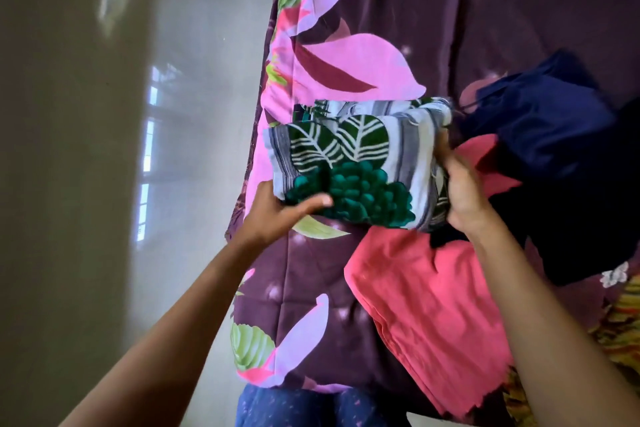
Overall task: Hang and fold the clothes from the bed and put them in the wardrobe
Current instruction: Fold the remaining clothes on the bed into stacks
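This is a bedroom in a home. A bed (502, 10) under a dark purple sheet (349, 59) printed with large pink flowers carries loose laundry: a pink garment (433, 305), a navy garment (540, 125) and a folded leaf-print cloth (353, 163). Beside it, a glossy pale floor (79, 218) shows a window reflection (147, 156).

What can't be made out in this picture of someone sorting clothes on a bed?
Head view only:
- Wardrobe: nowhere in frame.
- Yellow patterned fabric: cut off by the right edge.
- Dark navy blue garment: motion-blurred, its type unclear.
- Fingers of the right hand: hidden behind the folded green-and-white leaf-print cloth that it and the left hand grip.
- Coral pink garment: partly covered by the right forearm.
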Tool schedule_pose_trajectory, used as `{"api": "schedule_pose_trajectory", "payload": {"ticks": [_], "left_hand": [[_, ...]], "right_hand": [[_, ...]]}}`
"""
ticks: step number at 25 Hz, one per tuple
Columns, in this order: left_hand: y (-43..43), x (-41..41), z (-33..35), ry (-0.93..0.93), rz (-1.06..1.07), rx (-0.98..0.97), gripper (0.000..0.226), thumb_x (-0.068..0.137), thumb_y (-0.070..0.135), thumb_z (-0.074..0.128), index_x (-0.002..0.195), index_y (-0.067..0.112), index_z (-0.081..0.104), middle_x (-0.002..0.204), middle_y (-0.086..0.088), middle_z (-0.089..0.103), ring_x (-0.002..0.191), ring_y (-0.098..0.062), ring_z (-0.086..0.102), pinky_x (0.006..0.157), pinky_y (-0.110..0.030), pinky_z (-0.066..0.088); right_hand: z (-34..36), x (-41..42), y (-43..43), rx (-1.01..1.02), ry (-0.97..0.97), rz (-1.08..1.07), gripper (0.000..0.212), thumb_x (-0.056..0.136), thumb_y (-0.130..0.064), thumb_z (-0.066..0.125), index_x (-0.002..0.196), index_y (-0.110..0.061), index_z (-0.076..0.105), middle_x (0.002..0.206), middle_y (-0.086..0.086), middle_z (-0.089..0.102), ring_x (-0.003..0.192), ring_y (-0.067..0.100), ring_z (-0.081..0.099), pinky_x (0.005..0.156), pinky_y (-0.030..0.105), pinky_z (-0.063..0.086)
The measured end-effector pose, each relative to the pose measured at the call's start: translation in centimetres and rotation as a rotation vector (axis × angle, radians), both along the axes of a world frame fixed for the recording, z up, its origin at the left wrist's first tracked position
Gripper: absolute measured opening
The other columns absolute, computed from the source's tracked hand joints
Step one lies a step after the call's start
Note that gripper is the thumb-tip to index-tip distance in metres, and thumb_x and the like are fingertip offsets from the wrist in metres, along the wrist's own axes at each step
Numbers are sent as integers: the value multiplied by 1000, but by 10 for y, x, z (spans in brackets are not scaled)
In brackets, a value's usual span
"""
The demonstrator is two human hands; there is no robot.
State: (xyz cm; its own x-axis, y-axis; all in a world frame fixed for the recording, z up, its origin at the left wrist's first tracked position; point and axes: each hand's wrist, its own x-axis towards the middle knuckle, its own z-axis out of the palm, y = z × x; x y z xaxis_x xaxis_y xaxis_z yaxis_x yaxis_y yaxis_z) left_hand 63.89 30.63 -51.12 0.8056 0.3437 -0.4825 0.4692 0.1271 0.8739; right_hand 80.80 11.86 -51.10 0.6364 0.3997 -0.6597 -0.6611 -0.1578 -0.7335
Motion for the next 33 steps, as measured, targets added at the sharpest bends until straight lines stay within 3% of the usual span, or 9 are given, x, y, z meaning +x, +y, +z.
{"api": "schedule_pose_trajectory", "payload": {"ticks": [3,6,9,12,16,19,24,30,33], "left_hand": [[-10,20,-15,93,318,-9,16,92,32,56,98,22,67,101,0,71,99,-16,67,88,-40,53],[-8,39,-26,148,463,9,19,94,33,53,96,18,66,95,-1,71,87,-11,68,76,-24,56],[-4,55,-38,355,439,309,28,87,37,63,98,11,63,84,-1,66,81,-15,64,61,-12,43],[-4,64,-32,303,436,783,30,85,24,65,110,8,59,104,-11,61,98,-25,56,83,-19,37],[-18,98,-27,-63,85,1077,49,95,31,44,137,5,45,144,-16,41,136,-28,34,113,-37,20],[-33,92,-65,185,-267,1009,68,91,56,21,149,22,15,157,-7,16,145,-24,13,116,-37,-3],[-38,82,-102,318,-350,1024,69,88,63,13,147,29,-1,158,0,10,146,-20,8,117,-36,-5],[-46,76,-72,382,-269,840,75,85,61,10,150,24,14,158,-4,8,146,-22,5,116,-40,-4],[-68,60,-40,357,99,767,59,90,44,46,141,16,38,149,-17,25,138,-30,22,114,-39,13]], "right_hand": [[-10,3,7,-53,-212,108,76,61,-42,83,125,-17,51,121,2,61,112,12,58,101,29,44],[-22,-1,14,-164,-509,29,66,67,-25,82,123,-17,47,119,-1,59,109,11,58,98,27,45],[-33,-9,21,-473,-574,-35,56,73,-35,72,119,-9,51,116,8,57,109,26,55,95,33,42],[-19,-18,36,-937,-868,112,52,74,-19,61,124,-8,53,129,18,47,121,36,44,96,36,30],[-11,9,71,-782,-1455,351,44,92,-25,50,134,-13,51,145,15,43,135,36,37,108,52,28],[-56,17,63,-900,-1245,691,50,96,-43,33,138,-20,48,148,10,40,139,33,33,108,63,23],[-91,22,51,-950,-1024,854,64,90,-54,13,143,-29,38,152,5,33,143,26,23,111,60,13],[-66,48,72,-936,-1260,969,65,83,-54,29,120,-11,61,125,17,54,126,38,44,107,68,7],[-51,69,86,-646,-1083,1351,82,79,-74,33,146,-27,30,132,15,45,120,36,48,105,50,34]]}}
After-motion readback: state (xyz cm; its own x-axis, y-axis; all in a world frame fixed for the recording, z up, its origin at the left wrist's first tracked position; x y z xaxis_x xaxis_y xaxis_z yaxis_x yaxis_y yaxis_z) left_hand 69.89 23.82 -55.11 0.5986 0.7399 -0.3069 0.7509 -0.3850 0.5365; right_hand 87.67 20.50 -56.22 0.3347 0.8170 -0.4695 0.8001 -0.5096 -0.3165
